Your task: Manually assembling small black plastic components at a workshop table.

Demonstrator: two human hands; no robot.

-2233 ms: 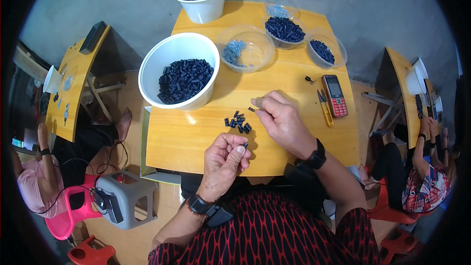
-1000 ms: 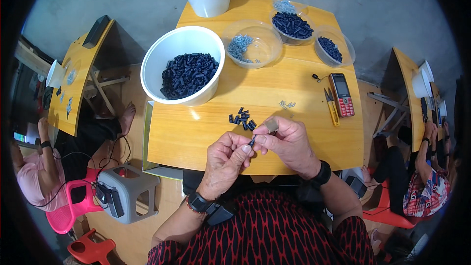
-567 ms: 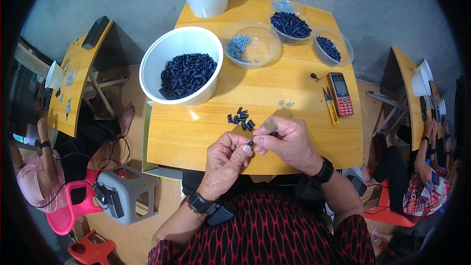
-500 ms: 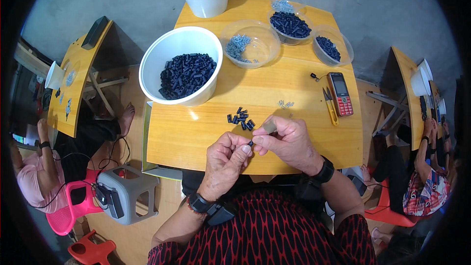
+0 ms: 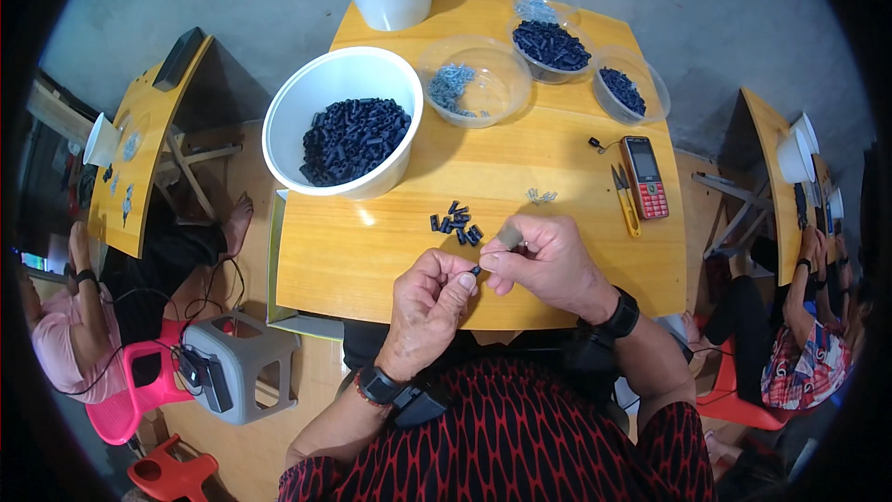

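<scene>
A small black plastic sleeve [image 5: 477, 270] is pinched between the thumb and fingers of my left hand [image 5: 429, 302], just over the table's near edge. Close on its right, my right hand [image 5: 544, 260] has thumb and forefinger pressed together; whatever lies between them is too small to make out. A brownish wrap [image 5: 509, 237] shows at that forefinger's tip. Just beyond my hands lies a loose group of black plastic sleeves [image 5: 457, 223]. Several small metal pieces [image 5: 541, 196] lie further right on the wooden table [image 5: 372, 265].
A big white tub [image 5: 279, 144] of black parts stands at left, another white tub [image 5: 386, 9] behind. Clear bowls hold metal pieces [image 5: 450, 85] and black parts [image 5: 550, 45]. At right lie yellow-handled tweezers [image 5: 628, 209] and a red phone [image 5: 645, 177]. People sit at both side tables.
My right hand has shifted slightly up and right, a little away from the sleeve. My left hand stays nearly in place, still pinching the sleeve.
</scene>
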